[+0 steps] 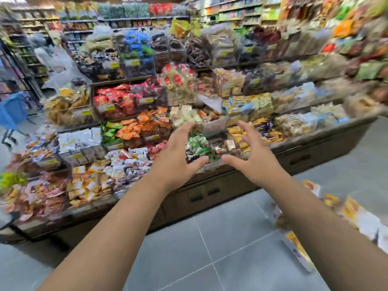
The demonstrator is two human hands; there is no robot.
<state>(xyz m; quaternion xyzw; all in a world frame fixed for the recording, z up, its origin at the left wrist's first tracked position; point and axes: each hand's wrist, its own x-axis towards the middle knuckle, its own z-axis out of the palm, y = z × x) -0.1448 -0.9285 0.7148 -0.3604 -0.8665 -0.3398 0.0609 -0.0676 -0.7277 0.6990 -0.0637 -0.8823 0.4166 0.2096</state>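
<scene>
Where green packets [199, 145] lie, shelves [123, 79], grey tiles [210, 238]

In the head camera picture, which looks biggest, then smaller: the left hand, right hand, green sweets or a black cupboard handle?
1. left hand and right hand: about alike, and nearest the camera, so they look big.
2. green sweets.
3. black cupboard handle.

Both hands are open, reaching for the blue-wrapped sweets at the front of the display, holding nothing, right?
Not quite. The head view shows the sweets between the hands are green-wrapped, not blue. The rest stands: left hand and right hand are open, reaching for them at the front of the display, holding nothing.
</scene>
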